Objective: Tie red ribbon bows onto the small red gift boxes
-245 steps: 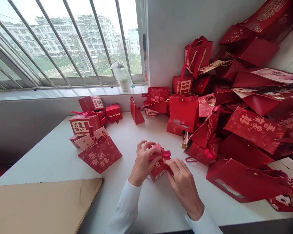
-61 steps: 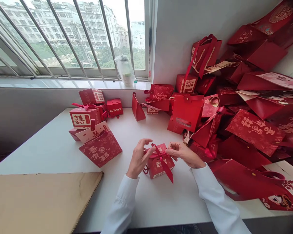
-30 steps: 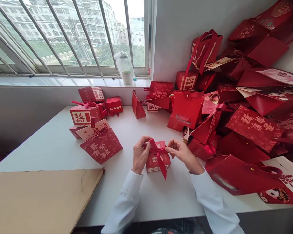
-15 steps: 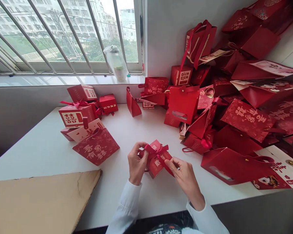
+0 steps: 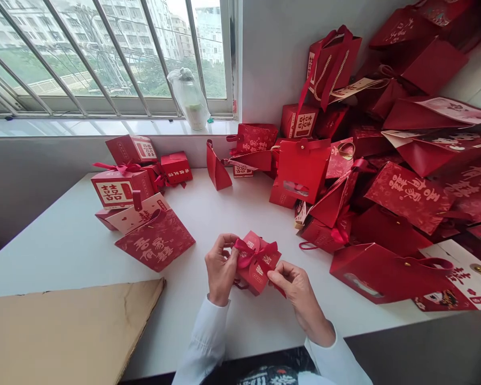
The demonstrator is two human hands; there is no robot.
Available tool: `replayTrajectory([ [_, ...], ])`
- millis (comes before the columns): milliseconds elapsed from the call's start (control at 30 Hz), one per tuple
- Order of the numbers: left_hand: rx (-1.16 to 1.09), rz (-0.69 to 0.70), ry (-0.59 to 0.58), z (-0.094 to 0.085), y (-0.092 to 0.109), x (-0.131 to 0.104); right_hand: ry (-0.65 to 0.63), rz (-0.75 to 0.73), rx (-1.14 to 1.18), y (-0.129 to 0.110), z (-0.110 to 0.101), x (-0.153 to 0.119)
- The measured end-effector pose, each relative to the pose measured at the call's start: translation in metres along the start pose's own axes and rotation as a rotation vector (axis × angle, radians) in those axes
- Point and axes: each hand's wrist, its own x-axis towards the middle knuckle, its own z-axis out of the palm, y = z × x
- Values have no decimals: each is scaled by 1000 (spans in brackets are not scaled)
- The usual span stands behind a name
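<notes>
In front of me on the white table sits a small red gift box [image 5: 258, 278] with pale lettering, tied with a dark red ribbon bow [image 5: 253, 254]. My left hand [image 5: 221, 270] is at the left side of the box, thumb and fingers closed on the bow's left loop. At the lower right corner, my right hand [image 5: 296, 291] pinches a ribbon tail that hangs down past the fingertips. Part of the box's left side is hidden behind my left fingers.
Red boxes [image 5: 120, 184] and a lettered red bag [image 5: 158, 243] stand at the left. A large heap of red gift bags [image 5: 409, 192] fills the right side. Cardboard [image 5: 64, 326] covers the near left corner. A bagged cup [image 5: 192, 104] stands on the windowsill.
The box has turned slightly between my hands, and the bow looks more spread out. My right hand has shifted a little, with the ribbon tail still pinched. The view has moved slightly.
</notes>
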Motion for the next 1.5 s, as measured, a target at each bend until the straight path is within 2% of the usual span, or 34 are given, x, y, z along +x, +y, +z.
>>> replayTrajectory([
  [267,-29,-27,-15,-1,1,2,-14,-14,46,0,1,1],
  [433,-29,-16,-47,-5,3,3,-102,-29,-156,-5,-13,4],
  [533,-29,-7,-109,-8,4,3,-9,-109,-210,-11,-26,13],
  [600,-27,-1,-114,-8,5,4,82,-159,-208,-17,-32,23],
  [633,-27,1,-110,-8,6,4,88,-169,-218,-21,-34,28],
  [800,-21,25,-85,-4,5,4,-125,-183,-305,-37,-32,47],
  [900,-15,57,-79,-3,3,3,-199,-182,-358,-43,-32,51],
  [1033,-4,77,-77,-3,1,5,-229,-179,-435,-49,-34,55],
  [1267,-66,90,-143,4,-5,21,-254,-203,-492,-55,-36,66],
  [1400,-73,89,-133,4,-5,22,-256,-139,-481,-58,-40,63],
  [1500,-91,61,-154,2,-4,20,-280,-112,-563,-61,-41,58],
])
